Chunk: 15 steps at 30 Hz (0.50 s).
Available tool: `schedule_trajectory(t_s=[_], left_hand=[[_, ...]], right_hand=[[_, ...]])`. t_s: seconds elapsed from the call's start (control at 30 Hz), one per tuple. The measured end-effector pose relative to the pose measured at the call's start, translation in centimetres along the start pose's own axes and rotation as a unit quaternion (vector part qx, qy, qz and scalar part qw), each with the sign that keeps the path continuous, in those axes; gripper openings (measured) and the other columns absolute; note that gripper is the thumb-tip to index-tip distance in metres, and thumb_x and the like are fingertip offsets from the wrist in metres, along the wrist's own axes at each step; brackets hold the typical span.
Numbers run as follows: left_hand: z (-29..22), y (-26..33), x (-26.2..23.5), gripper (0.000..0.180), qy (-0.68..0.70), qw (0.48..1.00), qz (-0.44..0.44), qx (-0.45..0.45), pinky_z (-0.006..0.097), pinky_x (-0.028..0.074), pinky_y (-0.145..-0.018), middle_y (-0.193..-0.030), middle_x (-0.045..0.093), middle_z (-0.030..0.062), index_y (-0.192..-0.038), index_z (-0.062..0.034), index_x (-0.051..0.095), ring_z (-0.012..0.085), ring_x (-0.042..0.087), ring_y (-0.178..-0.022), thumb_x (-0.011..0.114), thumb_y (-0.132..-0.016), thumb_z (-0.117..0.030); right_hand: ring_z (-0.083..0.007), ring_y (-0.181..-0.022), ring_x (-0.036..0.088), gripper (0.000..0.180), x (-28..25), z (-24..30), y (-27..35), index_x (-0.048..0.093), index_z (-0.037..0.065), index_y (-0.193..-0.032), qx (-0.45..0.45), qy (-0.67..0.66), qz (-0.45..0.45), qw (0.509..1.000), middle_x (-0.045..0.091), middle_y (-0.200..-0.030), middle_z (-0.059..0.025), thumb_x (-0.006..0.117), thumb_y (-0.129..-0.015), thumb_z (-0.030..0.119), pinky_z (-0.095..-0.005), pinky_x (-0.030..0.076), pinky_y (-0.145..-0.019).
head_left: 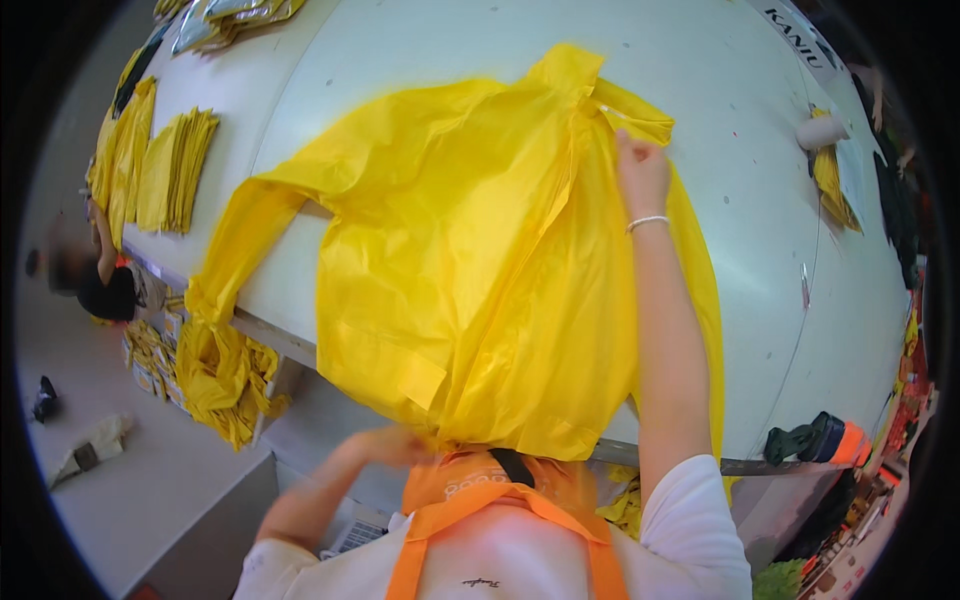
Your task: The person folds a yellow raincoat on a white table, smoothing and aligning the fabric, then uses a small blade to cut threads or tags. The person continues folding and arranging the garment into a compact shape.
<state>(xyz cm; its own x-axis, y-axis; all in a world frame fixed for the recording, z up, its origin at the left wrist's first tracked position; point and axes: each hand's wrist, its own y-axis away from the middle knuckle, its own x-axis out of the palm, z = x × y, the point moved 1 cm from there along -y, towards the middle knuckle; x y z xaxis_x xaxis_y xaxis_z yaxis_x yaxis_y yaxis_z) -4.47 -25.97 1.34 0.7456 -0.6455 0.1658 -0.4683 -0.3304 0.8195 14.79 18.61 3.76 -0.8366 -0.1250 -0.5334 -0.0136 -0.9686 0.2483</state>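
Observation:
A large yellow plastic raincoat [470, 250] lies spread on the white table [420, 60], its lower part hanging over the near edge. My right hand [640, 170] reaches far across and pinches the coat near its hood and collar. My left hand [395, 445] is low at the table's near edge, gripping the hanging bottom of the coat; it is blurred. One sleeve [250, 235] stretches out to the left edge of the table.
Stacks of folded yellow raincoats [165, 165] lie at the table's left end, more yellow plastic [225, 380] hangs below the edge. Another person [95, 270] stands at the left. A roll of tape [822, 132] and folded yellow items [835, 185] sit at the right.

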Motion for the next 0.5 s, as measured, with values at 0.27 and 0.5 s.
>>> schedule_trajectory(t_s=[0.27,0.5], left_hand=[[-27.5,-9.4,-26.8,0.042,-0.192,0.851,-0.449,0.191,0.036,0.049,-0.065,-0.075,0.065,0.0113,-0.09,-0.0055,0.066,0.0246,0.063,-0.071,0.054,-0.086,-0.045],[-35.9,-14.3,-36.0,0.05,-0.218,0.726,-0.615,0.216,0.036,0.048,-0.07,-0.083,0.065,0.0115,-0.095,-0.0001,0.063,0.0253,0.061,-0.081,0.054,-0.085,-0.048]], right_hand=[[-0.0262,-0.089,0.058,0.046,6.2,-1.4,-1.6,0.052,-0.002,-0.109,-0.273,0.211,-0.279,0.896,0.061,-0.095,-0.0152,0.065,-0.082,0.033,-0.0348,0.046,-0.081],[-0.0194,-0.081,0.06,0.037,-5.2,-3.1,-8.0,0.055,-0.001,-0.102,0.129,-0.155,-0.251,0.947,0.061,-0.091,-0.0089,0.056,-0.09,0.034,-0.0324,0.05,-0.074]])
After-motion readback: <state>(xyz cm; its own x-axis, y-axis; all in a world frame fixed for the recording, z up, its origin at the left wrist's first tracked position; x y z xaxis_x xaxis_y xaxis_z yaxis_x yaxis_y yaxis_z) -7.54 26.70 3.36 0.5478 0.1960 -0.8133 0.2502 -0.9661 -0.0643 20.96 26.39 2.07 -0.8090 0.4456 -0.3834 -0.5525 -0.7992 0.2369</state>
